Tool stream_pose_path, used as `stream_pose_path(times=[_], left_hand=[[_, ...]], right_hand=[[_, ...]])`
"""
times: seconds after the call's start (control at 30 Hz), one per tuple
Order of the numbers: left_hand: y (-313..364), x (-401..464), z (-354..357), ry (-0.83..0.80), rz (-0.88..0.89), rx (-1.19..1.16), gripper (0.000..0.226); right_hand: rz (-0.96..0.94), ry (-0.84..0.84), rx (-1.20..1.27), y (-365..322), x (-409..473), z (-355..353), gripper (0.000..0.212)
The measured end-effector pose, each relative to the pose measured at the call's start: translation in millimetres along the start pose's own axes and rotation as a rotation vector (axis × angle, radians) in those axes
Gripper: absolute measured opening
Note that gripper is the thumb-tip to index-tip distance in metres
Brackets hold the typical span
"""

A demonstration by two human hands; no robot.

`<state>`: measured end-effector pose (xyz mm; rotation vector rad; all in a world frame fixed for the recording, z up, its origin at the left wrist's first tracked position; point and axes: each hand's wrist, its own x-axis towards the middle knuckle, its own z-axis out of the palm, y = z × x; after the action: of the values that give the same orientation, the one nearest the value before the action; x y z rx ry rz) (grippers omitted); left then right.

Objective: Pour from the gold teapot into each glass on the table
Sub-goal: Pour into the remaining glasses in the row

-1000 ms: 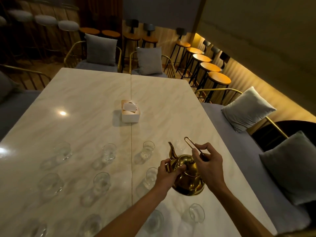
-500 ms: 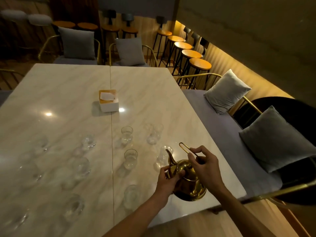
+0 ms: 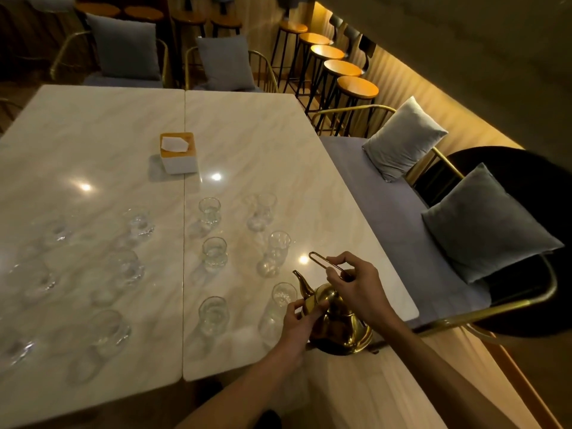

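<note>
The gold teapot (image 3: 340, 323) hangs above the near right corner of the marble table (image 3: 263, 144), spout pointing up and left. My right hand (image 3: 356, 286) grips its thin wire handle from above. My left hand (image 3: 298, 320) pinches the lid at the pot's left side. Several clear glasses stand in rows across the table. The nearest glass (image 3: 280, 305) stands just left of the spout, another glass (image 3: 213, 315) further left, and a third glass (image 3: 275, 252) behind it.
A white tissue box (image 3: 179, 153) with a wooden top sits mid-table. A grey bench (image 3: 387, 218) with cushions runs along the table's right side. Gold-framed chairs and round bar stools (image 3: 340, 69) stand beyond. The table's near edge is just below my hands.
The view has pulled back and swung left, so the near table edge shows. The teapot and both hands have come nearer, toward the near right corner; both grips are unchanged.
</note>
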<state>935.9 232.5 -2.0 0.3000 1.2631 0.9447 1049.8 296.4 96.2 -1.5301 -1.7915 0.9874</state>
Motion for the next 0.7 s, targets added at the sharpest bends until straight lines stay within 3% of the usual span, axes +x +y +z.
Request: stream_pose_path(times=[0.17, 0.33, 0.43, 0.7], left_hand=[[-12.0, 4.5, -2.4, -0.011, -0.076, -0.023, 0.106], [-17.2, 10.3, -9.1, -0.015, -0.164, 0.005, 0.063], [-18.4, 9.2, -12.4, -0.037, -0.201, -0.033, 0.049], [-17.7, 3.1, -14.8, -0.116, -0.237, -0.062, 0.057]], right_hand=[[0.026, -0.052, -0.032, 3.8, 0.4, 3.6, 0.017], [0.036, -0.076, -0.115, 4.8, 2.5, 10.9, 0.018], [0.050, -0.094, -0.147, 0.8, 2.0, 13.3, 0.017], [0.090, -0.100, -0.204, -14.1, -0.4, 19.8, 0.016]])
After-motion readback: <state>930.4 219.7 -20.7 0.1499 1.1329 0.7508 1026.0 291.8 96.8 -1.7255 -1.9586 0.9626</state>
